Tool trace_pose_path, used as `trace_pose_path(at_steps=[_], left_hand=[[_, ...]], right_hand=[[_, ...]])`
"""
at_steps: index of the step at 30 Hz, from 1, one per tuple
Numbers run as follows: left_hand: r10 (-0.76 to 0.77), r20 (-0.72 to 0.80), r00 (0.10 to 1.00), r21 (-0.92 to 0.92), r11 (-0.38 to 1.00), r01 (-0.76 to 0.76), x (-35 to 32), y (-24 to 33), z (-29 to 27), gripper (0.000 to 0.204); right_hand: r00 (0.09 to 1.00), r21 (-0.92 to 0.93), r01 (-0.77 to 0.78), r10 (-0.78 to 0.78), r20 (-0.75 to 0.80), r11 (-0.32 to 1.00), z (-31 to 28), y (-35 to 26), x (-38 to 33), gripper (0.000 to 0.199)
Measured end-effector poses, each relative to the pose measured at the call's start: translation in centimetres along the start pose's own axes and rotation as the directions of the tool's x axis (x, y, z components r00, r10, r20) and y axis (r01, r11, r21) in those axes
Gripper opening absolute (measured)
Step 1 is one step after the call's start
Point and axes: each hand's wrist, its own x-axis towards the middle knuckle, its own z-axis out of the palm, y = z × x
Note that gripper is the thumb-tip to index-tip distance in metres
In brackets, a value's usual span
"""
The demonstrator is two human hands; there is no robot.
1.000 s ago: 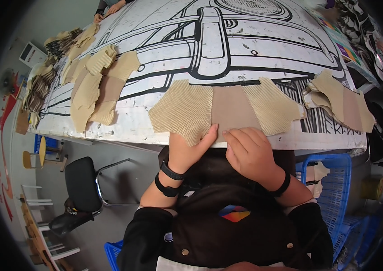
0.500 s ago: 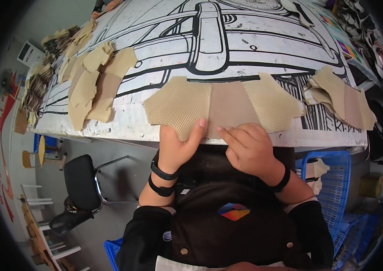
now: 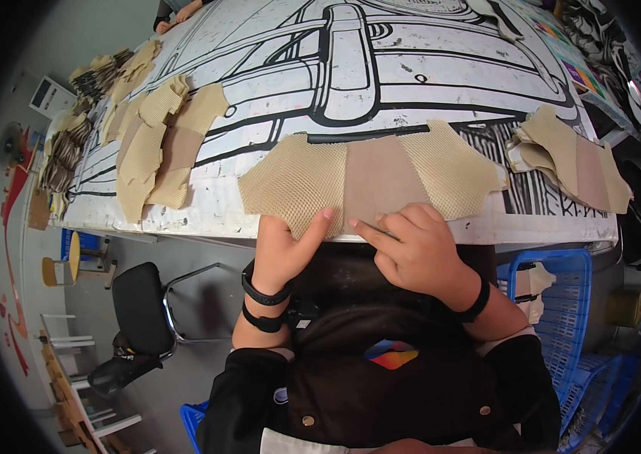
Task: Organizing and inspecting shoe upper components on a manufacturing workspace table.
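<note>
A beige fabric panel (image 3: 385,178) lies at the near edge of the table, with mesh on both sides and a smooth brownish strip in the middle. My left hand (image 3: 290,246) grips its near left edge, thumb on top and fingers hidden beneath. Over the near edge of the smooth strip, my right hand (image 3: 415,246) is closed, its index finger pointing left near the seam. Along that finger shows a thin dark rod-like thing (image 3: 382,230), whose kind I cannot make out. A dark bar (image 3: 366,135) shows along the panel's far edge.
Similar beige panels lie stacked at the left (image 3: 173,147) and right (image 3: 574,163) on the patterned white table (image 3: 222,219). Blue plastic baskets (image 3: 555,325) stand below right, a black chair (image 3: 143,310) below left. Another person's hand (image 3: 188,10) rests at the far left.
Both hands and the panel sit slightly farther left in the picture. The thin dark thing in my right hand shows more clearly now.
</note>
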Motion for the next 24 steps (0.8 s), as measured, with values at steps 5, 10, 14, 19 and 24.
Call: trace_pose_path(at_steps=[5, 10, 14, 19, 24], left_hand=[[-0.038, 0.032, 0.999, 0.087, 0.996, 0.035, -0.1, 0.3, -0.5, 0.017], [-0.085, -0.002, 0.996, 0.076, 0.993, 0.085, -0.9, 0.0, -1.3, 0.018], [0.052, 0.016, 0.999, 0.432, 0.900, -0.054, -1.3, -1.2, -3.0, 0.017], [-0.053, -0.132, 0.990, 0.272, 0.958, 0.087, -1.2, -1.4, -2.8, 0.017], [0.036, -0.190, 0.981, 0.238, 0.971, 0.011, -0.8, -1.7, -2.2, 0.018]], right_hand=[[0.999, 0.011, 0.029, -0.029, 0.039, 1.000, -0.4, 0.1, 0.4, 0.039], [0.997, 0.019, 0.082, -0.082, -0.004, 0.996, 0.2, -0.1, 0.4, 0.037], [0.998, 0.026, 0.066, -0.066, -0.008, 0.997, 0.6, -0.6, 0.4, 0.037], [0.999, 0.008, 0.049, -0.049, -0.005, 0.999, 0.8, -0.9, 0.8, 0.044], [0.998, -0.109, 0.057, -0.057, 0.003, 0.992, 1.3, -1.4, 0.8, 0.048]])
